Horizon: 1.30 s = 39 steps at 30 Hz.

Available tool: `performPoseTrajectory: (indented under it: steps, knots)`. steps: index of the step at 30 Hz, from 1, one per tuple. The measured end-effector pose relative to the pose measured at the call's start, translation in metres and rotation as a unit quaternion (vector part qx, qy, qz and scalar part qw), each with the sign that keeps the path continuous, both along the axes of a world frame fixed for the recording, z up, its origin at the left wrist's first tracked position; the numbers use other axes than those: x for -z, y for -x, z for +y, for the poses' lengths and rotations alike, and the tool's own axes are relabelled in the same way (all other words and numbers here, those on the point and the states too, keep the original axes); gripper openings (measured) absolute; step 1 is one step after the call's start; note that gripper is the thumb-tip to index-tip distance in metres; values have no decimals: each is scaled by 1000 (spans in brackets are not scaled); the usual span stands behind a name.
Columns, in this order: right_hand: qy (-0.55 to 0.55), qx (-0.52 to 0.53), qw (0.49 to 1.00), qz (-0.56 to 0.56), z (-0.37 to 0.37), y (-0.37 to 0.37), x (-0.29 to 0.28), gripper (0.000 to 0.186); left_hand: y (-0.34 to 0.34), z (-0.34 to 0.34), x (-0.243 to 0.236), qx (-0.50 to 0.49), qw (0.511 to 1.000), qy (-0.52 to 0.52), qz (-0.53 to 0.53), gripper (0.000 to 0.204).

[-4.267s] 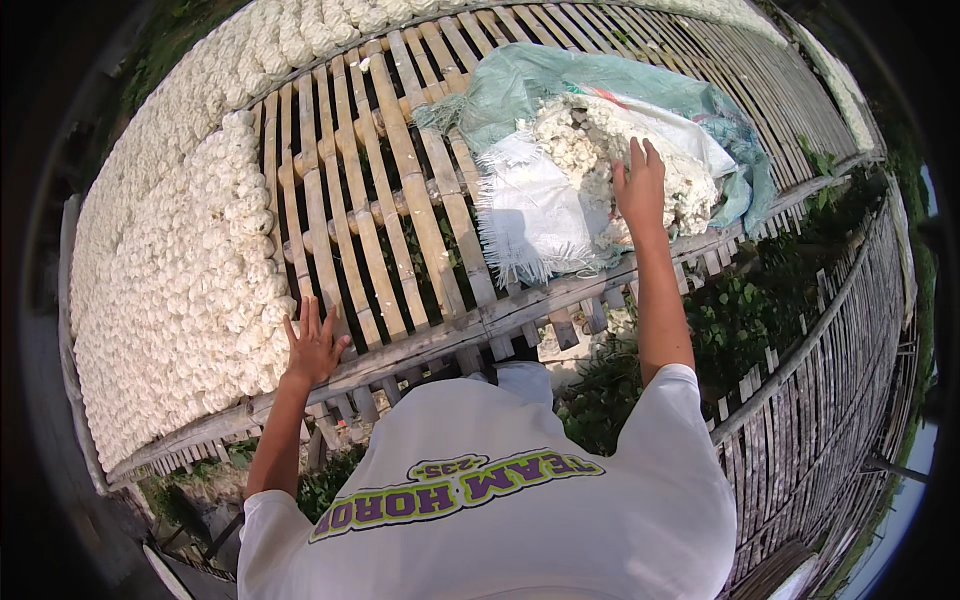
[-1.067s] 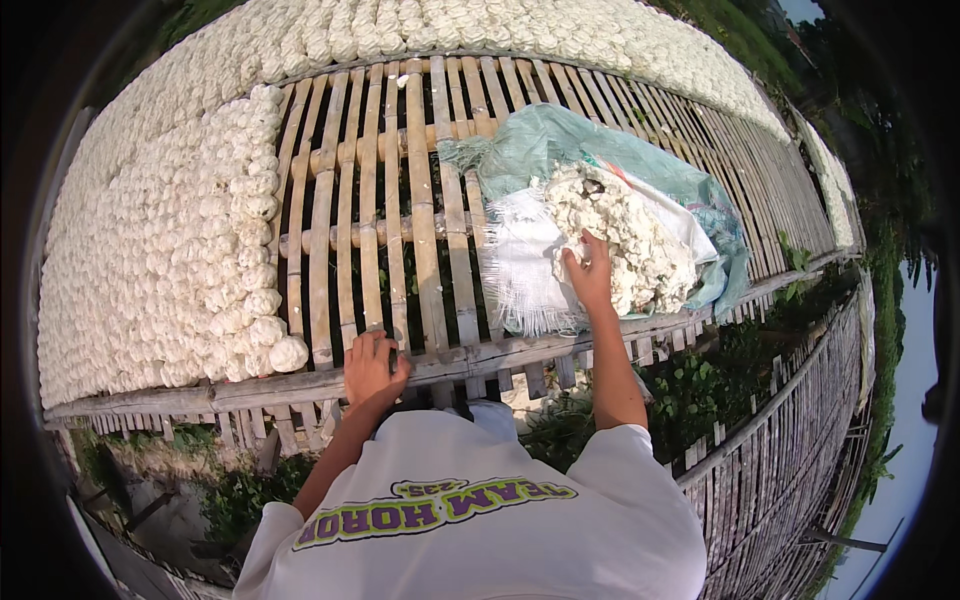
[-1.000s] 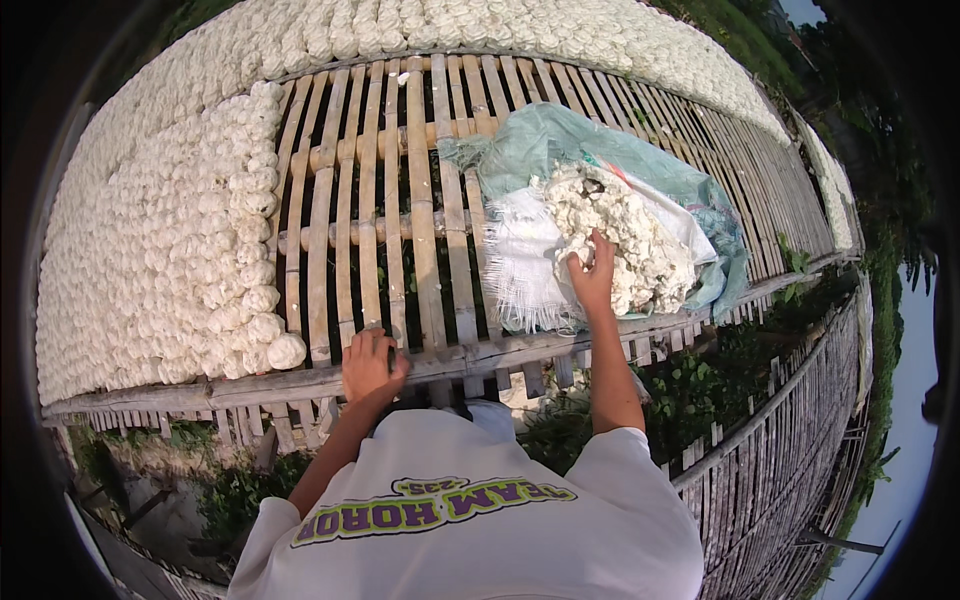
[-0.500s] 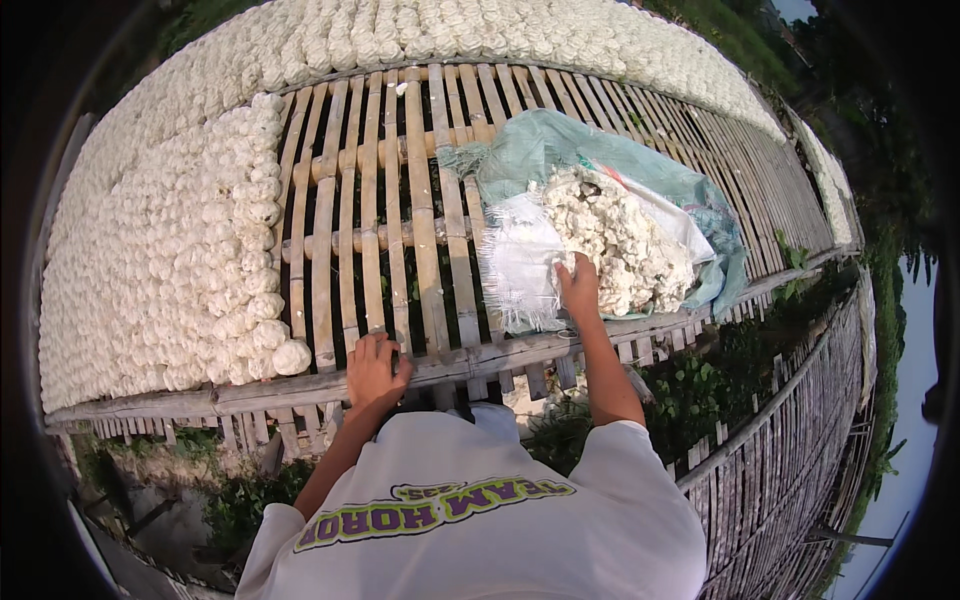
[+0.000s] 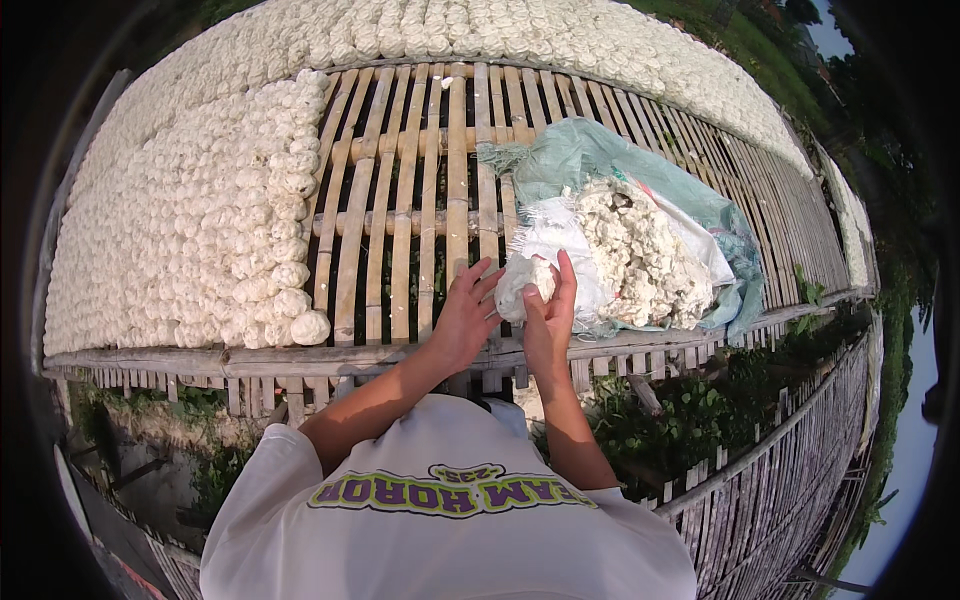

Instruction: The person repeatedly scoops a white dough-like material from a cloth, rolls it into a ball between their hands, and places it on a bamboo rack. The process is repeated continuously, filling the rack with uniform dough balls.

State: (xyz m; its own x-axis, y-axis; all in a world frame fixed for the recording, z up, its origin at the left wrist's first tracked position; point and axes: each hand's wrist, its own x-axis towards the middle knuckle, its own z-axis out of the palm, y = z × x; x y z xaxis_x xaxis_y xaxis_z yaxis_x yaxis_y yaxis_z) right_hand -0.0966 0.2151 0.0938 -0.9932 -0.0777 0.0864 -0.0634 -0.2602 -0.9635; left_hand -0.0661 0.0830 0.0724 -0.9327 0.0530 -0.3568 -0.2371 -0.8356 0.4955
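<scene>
Pinched in the right hand (image 5: 548, 318), a white ragged clump (image 5: 513, 288) sits at two o'clock from the spread left hand (image 5: 466, 318); a loose pinch could let it crumble between the bamboo slats (image 5: 457, 190) at eleven o'clock.

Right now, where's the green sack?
Head view, right of centre: the green sack lies on the bamboo rack, bunched along the far side of the loose white pile, beyond the right hand.
</scene>
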Motion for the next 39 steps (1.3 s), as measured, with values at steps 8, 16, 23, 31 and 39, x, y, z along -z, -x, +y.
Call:
performPoseTrajectory:
  steps: [8, 16, 23, 31, 39]
  knots:
    - [-248, -84, 947, 185, -60, -15, -12, 50, -12, -41, 0, -6, 997, -19, 80, 68]
    - [-105, -44, 991, 65, -78, -28, 0, 42, -21, -39, -15, -78, 989, 23, 126, 64]
    - [297, 30, 911, -283, -67, 7, -17, 52, -25, -55, -37, -70, 806, 507, 296, 63]
    - [384, -100, 859, -322, -67, -10, 3, 41, -37, -54, -69, 52, 524, 769, 363, 51]
    - [482, -120, 816, -297, -60, -4, -5, 35, -45, -72, -66, -1, 636, 689, 349, 35]
